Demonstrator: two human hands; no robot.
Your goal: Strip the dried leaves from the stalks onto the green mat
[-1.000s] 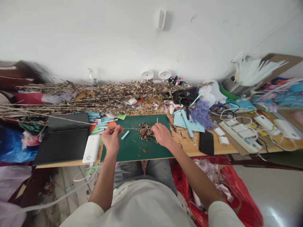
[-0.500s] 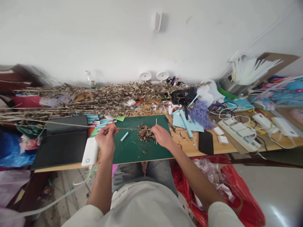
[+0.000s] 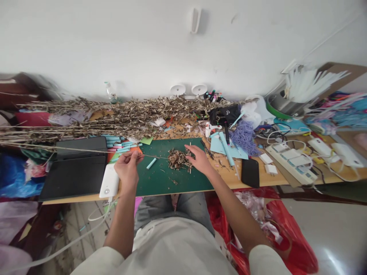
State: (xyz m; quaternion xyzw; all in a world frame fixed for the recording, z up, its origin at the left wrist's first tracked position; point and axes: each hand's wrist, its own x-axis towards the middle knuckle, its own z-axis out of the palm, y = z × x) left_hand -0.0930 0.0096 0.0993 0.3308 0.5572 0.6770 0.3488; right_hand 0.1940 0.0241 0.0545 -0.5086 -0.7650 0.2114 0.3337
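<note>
Where the left hand point(image 3: 126, 165) grips: thumb and fingers are closed in a pinch on a long, thin, pale dried stem point(image 3: 86, 149); the hand is at 9 o'clock. Clock centre is the leaf clump; 12 o'clock faces the wall.
Stem run: from the pinch the long end extends over the black case to 9 o'clock; the short end points to the leaf clump. Contact there cannot be told.
Right hand point(image 3: 200, 159): at 3 o'clock, just beside the clump, with thumb and forefinger spread apart. Whether the fingertips touch leaves cannot be told.
Leaf clump: loose, brown, dried leaves point(image 3: 177, 159), lying on a dark green rectangular mat point(image 3: 155, 183).
Short stick: slim, pale, straight stick point(image 3: 190, 168), just beside the right hand.
Blue tube: short, pale-blue cylinder point(image 3: 151, 163) on the mat at 9 o'clock, between clump and left hand.
Black case: flat, black, folded case point(image 3: 74, 177) at 9 o'clock, beyond a white rectangular power bank point(image 3: 109, 181).
Stalk row: heaped, dried brown stalks point(image 3: 160, 109), along the table from 10 to 12 o'clock.
Yarn: tangled purple strands point(image 3: 244, 137), between 2 and 3 o'clock.
Phone: black, flat, rounded rectangle point(image 3: 250, 173), between 3 and 4 o'clock.
</note>
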